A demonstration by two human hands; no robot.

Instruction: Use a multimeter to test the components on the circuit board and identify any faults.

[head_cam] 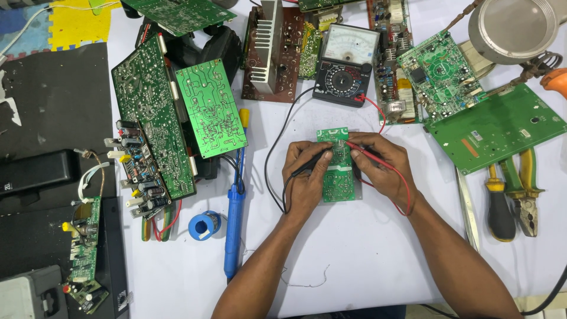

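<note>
**At the middle of the white bench: two probes on a small green board**

At the centre of the head view, a small green circuit board [337, 167] lies flat on the white table [354, 254], solder side up, its long axis running away from the person. Both hands rest on it from either side.

The left hand [306, 175] is curled closed around a black test probe [313, 163], thumb and fingers pinching it like a pen, with the tip angled onto the board's upper half. The black lead [273, 155] loops away from the hand toward the meter.

The right hand [381, 164] is likewise closed in a pen grip on a red test probe [361, 150], whose tip meets the board near its top edge, close to the black tip. The red lead [405, 189] curves around the right wrist.

Just beyond the board stands an analog multimeter [345, 64] with a pale dial face and a round selector knob.

To the left, well apart from the hands, lie a blue soldering iron [234, 220], a blue spool of solder wire [204, 225], and several larger green circuit boards [183, 118] stacked at a slant.

To the right lie a wide green board [499, 127], a pair of pliers with yellow-green handles [525, 189], and a screwdriver with a black handle [499, 208].
</note>
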